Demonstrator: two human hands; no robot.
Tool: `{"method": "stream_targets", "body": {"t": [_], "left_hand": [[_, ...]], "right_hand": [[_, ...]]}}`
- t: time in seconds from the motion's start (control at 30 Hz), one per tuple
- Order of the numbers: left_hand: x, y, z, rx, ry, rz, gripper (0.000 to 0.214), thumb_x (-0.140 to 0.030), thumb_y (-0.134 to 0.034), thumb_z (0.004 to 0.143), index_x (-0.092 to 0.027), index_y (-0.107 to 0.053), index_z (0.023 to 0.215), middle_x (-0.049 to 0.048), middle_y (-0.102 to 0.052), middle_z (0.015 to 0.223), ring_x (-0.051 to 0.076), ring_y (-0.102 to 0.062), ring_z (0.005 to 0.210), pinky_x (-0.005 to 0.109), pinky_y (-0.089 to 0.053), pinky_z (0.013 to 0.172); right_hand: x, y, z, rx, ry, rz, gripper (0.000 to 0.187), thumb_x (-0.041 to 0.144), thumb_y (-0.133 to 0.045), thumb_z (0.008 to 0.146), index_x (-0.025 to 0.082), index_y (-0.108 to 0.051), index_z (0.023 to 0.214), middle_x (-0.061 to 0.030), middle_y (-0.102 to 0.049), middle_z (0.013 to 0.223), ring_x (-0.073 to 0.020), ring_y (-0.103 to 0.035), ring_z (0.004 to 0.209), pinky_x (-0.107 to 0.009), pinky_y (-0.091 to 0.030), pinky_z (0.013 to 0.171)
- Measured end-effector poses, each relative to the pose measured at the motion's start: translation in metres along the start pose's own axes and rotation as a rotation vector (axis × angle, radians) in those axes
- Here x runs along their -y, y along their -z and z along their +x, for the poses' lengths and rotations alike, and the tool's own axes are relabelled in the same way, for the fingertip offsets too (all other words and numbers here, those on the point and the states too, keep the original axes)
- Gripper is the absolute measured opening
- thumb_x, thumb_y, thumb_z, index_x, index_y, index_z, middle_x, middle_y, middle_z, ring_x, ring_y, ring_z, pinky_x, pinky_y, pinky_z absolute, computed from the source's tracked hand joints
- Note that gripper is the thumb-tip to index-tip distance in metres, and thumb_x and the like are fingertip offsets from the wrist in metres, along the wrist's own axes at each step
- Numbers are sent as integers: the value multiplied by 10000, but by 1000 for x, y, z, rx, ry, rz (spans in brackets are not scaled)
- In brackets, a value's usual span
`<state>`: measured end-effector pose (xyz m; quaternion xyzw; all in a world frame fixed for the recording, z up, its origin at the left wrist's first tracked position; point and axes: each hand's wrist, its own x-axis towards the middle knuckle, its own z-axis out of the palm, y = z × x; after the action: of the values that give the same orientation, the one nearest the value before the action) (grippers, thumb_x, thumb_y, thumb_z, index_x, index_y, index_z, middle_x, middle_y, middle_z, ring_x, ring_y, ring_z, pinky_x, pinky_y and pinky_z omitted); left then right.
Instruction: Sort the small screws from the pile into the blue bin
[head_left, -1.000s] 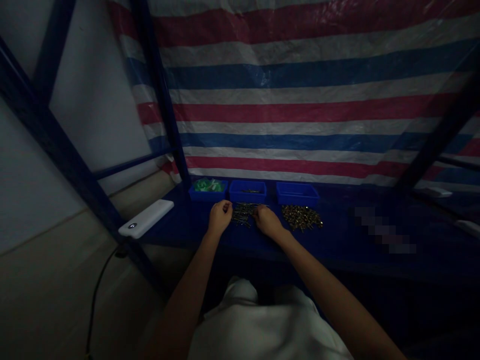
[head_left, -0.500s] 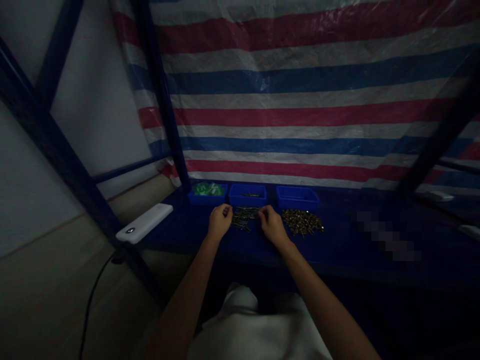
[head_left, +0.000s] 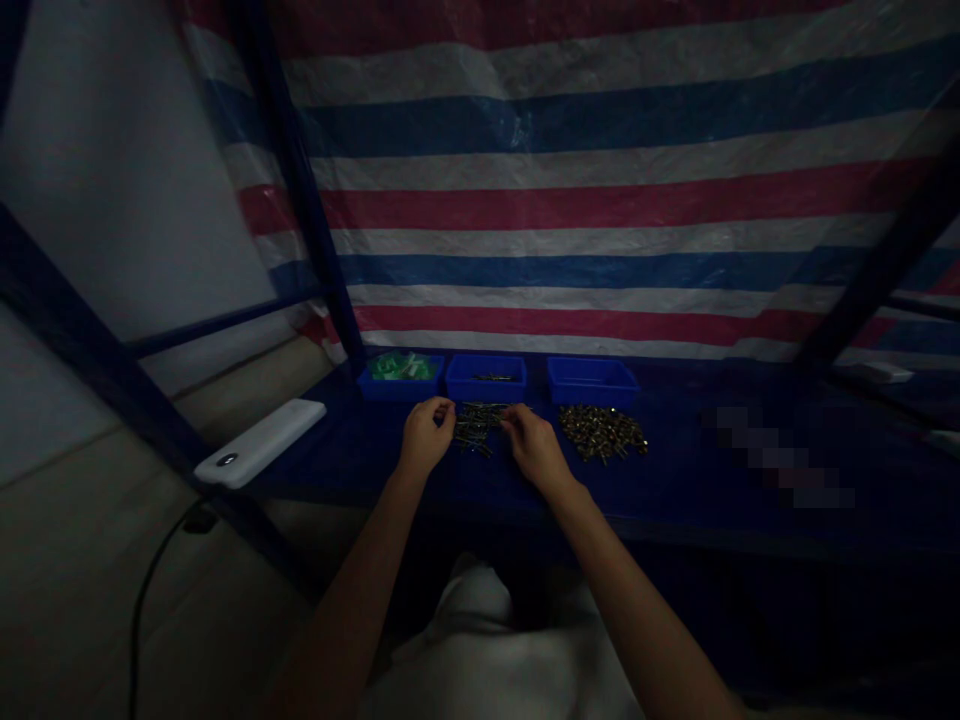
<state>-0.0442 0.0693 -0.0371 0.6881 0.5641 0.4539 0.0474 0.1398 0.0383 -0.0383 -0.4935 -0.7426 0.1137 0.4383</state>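
Observation:
Between my hands on the blue table lies a pile of thin dark metal pieces, like long screws (head_left: 474,430). My left hand (head_left: 427,437) is at the pile's left edge, fingers curled together in a pinch; what it holds, if anything, is too small to see. At the right edge, my right hand (head_left: 535,447) has its thumb and fingertips closed among the pieces. Whether a piece is between them is too dark to tell. To the right of that hand is a heap of small brass-coloured metal parts (head_left: 602,432).
Three blue trays line the back: one with green plastic packets (head_left: 403,367), a middle tray (head_left: 486,392) with a few thin pieces, and a right tray (head_left: 592,389). A white power bank-like box (head_left: 266,442) lies left. Blue posts and a striped sheet (head_left: 525,210) enclose the table.
The camera view has tilted and shifted slightly. Both hands stay at the pile of thin metal pieces, with the right fingers reaching a little further over its right edge.

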Motion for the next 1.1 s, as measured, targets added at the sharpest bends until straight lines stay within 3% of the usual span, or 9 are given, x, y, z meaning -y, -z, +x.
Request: {"method": "stream_targets", "body": {"t": [0.1,0.23,0.37,0.53,0.67,0.87,1.1], "left_hand": [[-1,1,0,0,1,0,134,-204,-486,753,-177,-615,779,37,-656,761,153,-580,717,291,-441,734],[-2,2,-1,-3,8,7,134,-194,-488,748,-178,-617,780,36,-653,756,157,-582,725,294,-442,738],[-2,3,-1,-12,12,9,135,-186,-486,749,-181,-616,783,39,-654,765,162,-585,738,297,-440,748],[1,1,-1,0,24,7,131,-181,-488,745,-181,-614,781,36,-652,765,158,-583,724,288,-443,729],[3,0,-1,3,13,-6,139,-173,-484,744,-170,-616,785,43,-652,769,157,-582,720,288,-444,725],[4,0,-2,-2,27,-15,142,-167,-487,742,-169,-618,795,40,-660,782,151,-577,714,285,-441,731],[6,-1,-2,-6,54,-12,150,-169,-480,743,-164,-623,785,38,-658,770,145,-576,706,273,-438,717]], "right_hand": [[1,1,-1,0,8,51,227,129,-431,820,192,-534,1011,-65,-652,890,-176,-614,841,-280,-442,766],[1,1,0,-26,1,182,223,152,-439,820,204,-554,1003,-51,-664,868,-166,-633,829,-292,-460,786],[1,0,4,-57,-122,541,178,235,-512,790,205,-554,960,-38,-658,860,-154,-657,804,-303,-485,790],[12,7,12,-53,-297,1037,335,294,-701,635,183,-546,911,-12,-658,773,-180,-671,773,-343,-508,791],[27,18,23,-61,-413,1247,331,254,-713,631,189,-555,915,-26,-682,799,-179,-665,812,-344,-517,812],[41,32,39,-46,-437,1191,247,235,-684,660,186,-570,874,-36,-692,843,-129,-657,677,-273,-542,702],[49,53,52,-50,-202,1038,351,280,-734,600,169,-567,888,-33,-693,782,-145,-663,679,-291,-529,704]]}}
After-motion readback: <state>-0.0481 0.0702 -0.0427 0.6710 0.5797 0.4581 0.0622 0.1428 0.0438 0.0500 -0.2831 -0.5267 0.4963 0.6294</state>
